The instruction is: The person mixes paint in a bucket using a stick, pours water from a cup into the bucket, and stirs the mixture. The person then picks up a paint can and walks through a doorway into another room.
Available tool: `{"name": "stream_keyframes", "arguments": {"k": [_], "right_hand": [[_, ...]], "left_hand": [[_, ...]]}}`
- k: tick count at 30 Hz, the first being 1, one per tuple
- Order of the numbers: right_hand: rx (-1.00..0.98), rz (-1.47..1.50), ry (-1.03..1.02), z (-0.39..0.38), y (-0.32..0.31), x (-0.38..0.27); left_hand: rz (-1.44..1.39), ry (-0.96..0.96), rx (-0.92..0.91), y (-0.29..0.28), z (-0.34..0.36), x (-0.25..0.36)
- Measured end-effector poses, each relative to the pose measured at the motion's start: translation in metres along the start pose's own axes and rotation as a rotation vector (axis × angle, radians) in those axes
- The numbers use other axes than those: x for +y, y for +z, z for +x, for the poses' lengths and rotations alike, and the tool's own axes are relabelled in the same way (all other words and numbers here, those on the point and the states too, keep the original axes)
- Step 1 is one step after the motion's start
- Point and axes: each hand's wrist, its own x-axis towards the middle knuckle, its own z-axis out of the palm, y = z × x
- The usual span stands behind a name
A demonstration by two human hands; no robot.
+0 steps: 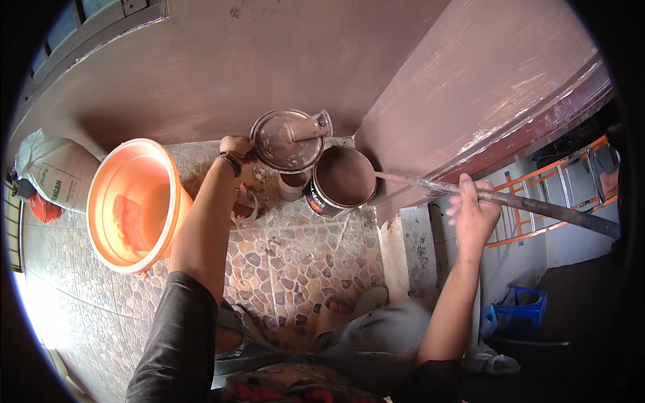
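Brown-painted walls [269,60] are meeting in a corner behind the paint bucket [346,176], and a pebble-patterned floor [302,258] is spreading out in front of it. That dark bucket is standing near the corner, brown paint showing inside, and it's serving as the landmark here!

Just left of the bucket, the person's left hand [238,146] is gripping the edge of a round, paint-smeared lid [282,153], fingers curling in close; how tightly, one cannot tell. A brown-coated mug [306,129] is lying on its side on that lid, and a smaller pot [293,187] is peeping out below, right beside the bucket.

Over to the right of the bucket, the right hand [476,213] is holding a long pole [537,207], fingers partly wrapping it, forefinger reaching out. The pole's thin end is meeting the bucket's right rim; whether it is touching, one cannot tell.

Well left of the bucket, an orange tub [97,201] is sitting before a white sack [64,168]. Far right of the bucket, an orange-railed ladder [521,235] is showing, with a blue stool [527,310] standing nearer the person.
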Motion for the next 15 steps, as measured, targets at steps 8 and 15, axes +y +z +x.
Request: {"name": "stream_keyframes", "arguments": {"k": [8, 15], "right_hand": [[-0.094, 0.000, -0.016, 0.008, -0.003, 0.002], [-0.126, 0.001, -0.070, 0.011, 0.000, 0.013]], "left_hand": [[-0.134, -0.013, -0.003, 0.085, -0.037, -0.003], [0.518, 0.109, 0.158, 0.134, -0.047, -0.020]]}}
